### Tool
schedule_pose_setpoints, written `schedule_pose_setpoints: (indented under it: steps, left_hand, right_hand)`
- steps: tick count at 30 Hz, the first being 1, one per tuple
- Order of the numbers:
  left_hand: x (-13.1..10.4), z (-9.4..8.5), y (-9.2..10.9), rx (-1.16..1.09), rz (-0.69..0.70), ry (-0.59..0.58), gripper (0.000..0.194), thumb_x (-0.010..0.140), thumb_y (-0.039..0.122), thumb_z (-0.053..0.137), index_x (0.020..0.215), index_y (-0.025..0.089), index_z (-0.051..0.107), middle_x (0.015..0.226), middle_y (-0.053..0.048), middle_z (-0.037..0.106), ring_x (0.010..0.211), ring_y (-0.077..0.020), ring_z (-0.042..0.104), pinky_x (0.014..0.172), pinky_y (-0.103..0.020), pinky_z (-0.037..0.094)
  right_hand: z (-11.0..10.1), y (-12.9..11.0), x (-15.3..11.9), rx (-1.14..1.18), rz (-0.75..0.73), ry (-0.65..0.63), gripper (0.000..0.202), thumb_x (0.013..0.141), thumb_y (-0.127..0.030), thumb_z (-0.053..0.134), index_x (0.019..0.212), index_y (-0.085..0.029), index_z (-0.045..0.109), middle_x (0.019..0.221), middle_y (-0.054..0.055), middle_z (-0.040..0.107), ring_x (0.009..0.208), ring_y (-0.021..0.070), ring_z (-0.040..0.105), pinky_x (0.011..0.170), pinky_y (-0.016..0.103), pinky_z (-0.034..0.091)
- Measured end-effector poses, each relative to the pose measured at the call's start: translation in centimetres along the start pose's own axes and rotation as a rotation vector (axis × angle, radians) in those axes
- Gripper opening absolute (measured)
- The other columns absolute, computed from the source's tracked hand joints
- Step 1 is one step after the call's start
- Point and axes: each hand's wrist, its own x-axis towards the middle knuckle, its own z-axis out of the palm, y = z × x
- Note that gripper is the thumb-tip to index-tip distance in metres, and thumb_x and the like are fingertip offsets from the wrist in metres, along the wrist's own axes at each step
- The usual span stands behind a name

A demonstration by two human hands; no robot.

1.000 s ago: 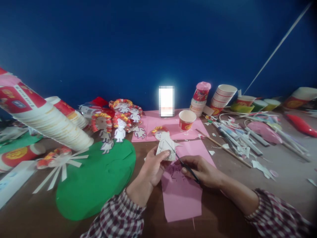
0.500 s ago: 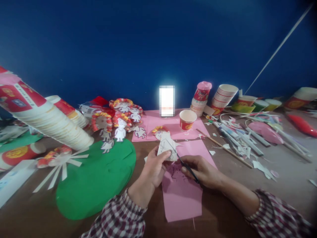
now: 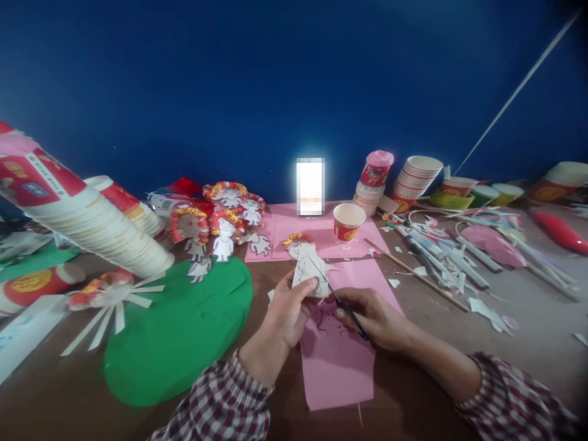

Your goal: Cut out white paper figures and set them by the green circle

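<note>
Between the thumb and fingers of my left hand (image 3: 285, 312) is a piece of white paper (image 3: 307, 269) with a figure drawn on it in dark lines. My right hand (image 3: 374, 315) grips a pair of dark-handled scissors (image 3: 351, 315), whose blades reach up and left onto the right side of the white paper. Beneath both hands lies a pink paper sheet (image 3: 340, 373) with dark marks drawn on it. A red and yellow ring (image 3: 298, 240) lies just beyond the white paper, partly covered by it.
A green paper oval (image 3: 174, 343) lies left, with paper figures (image 3: 223, 242) and decorated rings behind it. Leaning cup stacks (image 3: 114, 220) stand far left. A paper cup (image 3: 349, 222) sits ahead. Markers (image 3: 434, 251), a wooden stick (image 3: 418, 275) and scraps lie right.
Both hands stay almost in the same place, with the white paper and scissors still held. Any shift of the blades is too slight to make out.
</note>
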Motion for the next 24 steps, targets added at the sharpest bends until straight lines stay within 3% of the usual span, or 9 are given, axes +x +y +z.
schedule_pose_setpoints:
  steps: [5, 11, 16, 24]
  left_hand:
    - [0.1, -0.1, -0.1, 0.002, 0.002, -0.009, 0.042, 0.057, 0.013, 0.08, 0.094, 0.01, 0.06, 0.076, -0.004, 0.068, 0.063, -0.0119, 0.062, 0.058, -0.022, 0.049]
    - [0.1, -0.4, 1.1, 0.17, -0.019, -0.106, 0.039, 0.065, 0.023, 0.077, 0.097, 0.01, 0.06, 0.081, -0.007, 0.069, 0.069, -0.0173, 0.064, 0.064, -0.029, 0.052]
    - [0.3, -0.8, 1.7, 0.291, -0.033, -0.085, 0.041, 0.063, 0.021, 0.078, 0.098, 0.009, 0.061, 0.082, -0.007, 0.069, 0.068, -0.0164, 0.064, 0.064, -0.028, 0.052]
    - [0.2, -0.7, 1.5, 0.247, -0.035, -0.07, 0.041, 0.061, 0.017, 0.077, 0.098, 0.01, 0.061, 0.079, -0.006, 0.068, 0.064, -0.0143, 0.063, 0.062, -0.027, 0.051]
  right_hand:
    - [-0.1, 0.0, -0.1, -0.033, -0.022, 0.012, 0.032, 0.086, -0.046, 0.059, 0.09, -0.014, 0.06, 0.068, -0.002, 0.049, 0.06, 0.0104, 0.04, 0.055, 0.022, 0.035]
    - [-0.9, -0.3, -0.1, -0.077, 0.009, -0.019, 0.034, 0.085, -0.048, 0.059, 0.085, -0.014, 0.059, 0.065, -0.003, 0.047, 0.057, 0.0094, 0.039, 0.053, 0.022, 0.032]
    - [-1.0, -0.5, -0.1, -0.086, 0.02, -0.053, 0.036, 0.085, -0.048, 0.059, 0.086, -0.012, 0.06, 0.065, -0.003, 0.045, 0.059, 0.0094, 0.037, 0.053, 0.022, 0.031]
    - [-0.9, -0.4, -0.2, -0.009, 0.011, -0.073, 0.038, 0.085, -0.05, 0.059, 0.089, -0.012, 0.059, 0.066, -0.002, 0.046, 0.058, 0.009, 0.038, 0.053, 0.022, 0.031]
